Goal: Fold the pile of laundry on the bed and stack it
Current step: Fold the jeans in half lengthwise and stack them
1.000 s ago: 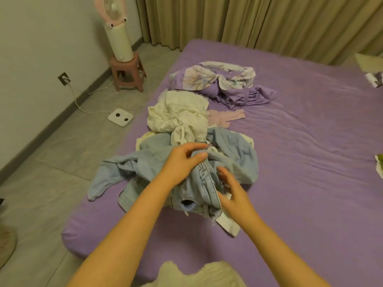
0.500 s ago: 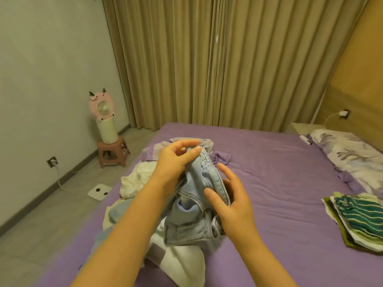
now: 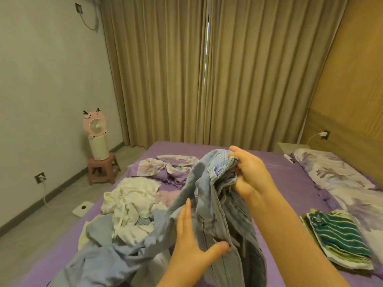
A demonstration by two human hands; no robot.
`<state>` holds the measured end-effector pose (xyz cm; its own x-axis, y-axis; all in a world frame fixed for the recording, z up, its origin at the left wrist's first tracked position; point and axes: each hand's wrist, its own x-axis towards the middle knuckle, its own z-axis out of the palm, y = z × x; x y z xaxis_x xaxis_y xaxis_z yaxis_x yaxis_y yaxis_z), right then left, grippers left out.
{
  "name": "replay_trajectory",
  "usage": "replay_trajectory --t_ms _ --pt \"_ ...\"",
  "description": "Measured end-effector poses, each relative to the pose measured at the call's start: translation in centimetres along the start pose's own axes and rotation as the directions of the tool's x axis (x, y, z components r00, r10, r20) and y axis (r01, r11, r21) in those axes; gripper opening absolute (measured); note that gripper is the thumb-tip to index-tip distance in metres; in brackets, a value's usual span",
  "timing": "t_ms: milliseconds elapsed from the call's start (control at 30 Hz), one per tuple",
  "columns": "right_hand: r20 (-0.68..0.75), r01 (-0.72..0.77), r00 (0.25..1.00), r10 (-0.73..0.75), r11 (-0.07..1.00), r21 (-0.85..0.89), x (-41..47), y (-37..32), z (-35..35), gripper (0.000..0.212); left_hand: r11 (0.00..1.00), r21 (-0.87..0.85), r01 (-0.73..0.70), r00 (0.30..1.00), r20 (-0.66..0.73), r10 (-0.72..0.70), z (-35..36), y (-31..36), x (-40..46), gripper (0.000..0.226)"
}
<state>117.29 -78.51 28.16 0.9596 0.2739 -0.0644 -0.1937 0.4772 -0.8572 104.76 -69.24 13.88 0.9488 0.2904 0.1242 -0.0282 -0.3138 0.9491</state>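
Head view looks along two bare forearms reaching forward over a purple-sheeted bed (image 3: 275, 183). Raised highest is the right hand (image 3: 251, 175), wrist bent, its fingers curled tight around the bunched waistband of a pair of pale blue denim jeans (image 3: 215, 206), thumb on top at the seam. Hanging from that grip, the jeans drop down toward the near edge of the mattress, with their lower part trailing left into the heap. Lower and nearer the camera, the left hand (image 3: 192, 241) is held palm toward the denim, fingers straight and together pointing upward, thumb spread wide and pressed across a fold of the leg; the cloth sits loosely in the crook between thumb and palm rather than in a closed fist.

Left of the hands lies the unfolded pile: a crumpled cream-white garment (image 3: 132, 197), a light blue shirt (image 3: 103, 257) spread toward the bed's near corner, and farther back a floral lilac cloth (image 3: 165, 166). Well apart on the right, beside a floral pillow (image 3: 339, 177), rests a flat stack of folded clothes topped by a green-and-white striped piece (image 3: 342, 233).
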Motion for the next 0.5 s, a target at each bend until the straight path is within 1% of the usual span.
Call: replay_trajectory --t_ms 33,67,100,133,167,200,233,267,333,367,400,433,467,500 --pt "-0.01 0.024 1.0 -0.023 0.999 0.033 0.0 -1.1 -0.2 0.034 0.998 -0.046 0.031 1.0 0.0 -0.031 0.4 0.2 0.0 0.122" --pt "-0.013 0.049 0.999 -0.048 0.998 0.047 0.0 -2.3 -0.4 0.022 0.997 -0.071 0.029 0.999 0.015 -0.028 0.8 0.4 0.0 0.123" --pt "-0.015 0.083 0.996 -0.083 0.996 0.044 -0.2 -3.6 -0.6 0.022 0.997 -0.074 0.004 0.999 0.039 -0.001 1.1 0.7 0.2 0.125" --pt "-0.024 0.122 0.992 -0.121 0.992 0.035 -0.3 -4.8 -0.8 0.032 0.997 -0.068 -0.027 0.997 0.066 0.031 1.5 1.2 0.4 0.126" --pt "-0.033 0.161 0.987 -0.16 0.987 0.031 -0.4 -5.9 -1.1 0.038 0.996 -0.071 -0.05 0.995 0.085 0.056 2.0 1.7 0.7 0.125" --pt "-0.03 0.193 0.981 -0.192 0.98 0.041 -0.5 -6.8 -1.3 0.038 0.994 -0.087 -0.063 0.993 0.093 0.071 2.3 2.3 1.3 0.121" --pt "-0.026 0.216 0.976 -0.215 0.975 0.046 -0.7 -7.5 -1.6 0.037 0.991 -0.114 -0.074 0.991 0.098 0.086 2.7 2.9 1.9 0.109" --pt "-0.035 0.242 0.97 -0.241 0.97 0.03 -0.9 -8.1 -1.8 0.036 0.984 -0.149 -0.094 0.988 0.109 0.111 2.9 3.3 2.6 0.087" --pt "-0.069 0.294 0.953 -0.294 0.956 -0.011 -1.3 -8.9 -2.7 0.039 0.968 -0.216 -0.125 0.978 0.138 0.157 3.1 4.6 3.5 0.031" --pt "-0.075 0.312 0.946 -0.314 0.949 -0.039 -1.7 -9.0 -3.3 0.038 0.955 -0.273 -0.12 0.975 0.149 0.166 3.0 5.0 3.9 0.014" --pt "-0.09 0.308 0.944 -0.317 0.946 -0.099 -2.1 -9.0 -4.1 0.031 0.931 -0.348 -0.112 0.975 0.144 0.172 2.6 5.5 4.3 0.012" --pt "-0.111 0.283 0.947 -0.301 0.947 -0.153 -2.6 -8.8 -4.9 0.013 0.896 -0.434 -0.091 0.978 0.131 0.163 2.1 6.2 4.9 0.017" --pt "-0.137 0.244 0.951 -0.276 0.946 -0.214 -2.9 -8.3 -5.9 0.023 0.849 -0.524 -0.069 0.98 0.125 0.156 1.5 6.8 5.6 0.02" --pt "-0.166 0.184 0.958 -0.233 0.947 -0.264 -2.9 -7.7 -7.1 0.045 0.81 -0.584 -0.055 0.979 0.126 0.157 0.8 7.6 6.4 0.023"
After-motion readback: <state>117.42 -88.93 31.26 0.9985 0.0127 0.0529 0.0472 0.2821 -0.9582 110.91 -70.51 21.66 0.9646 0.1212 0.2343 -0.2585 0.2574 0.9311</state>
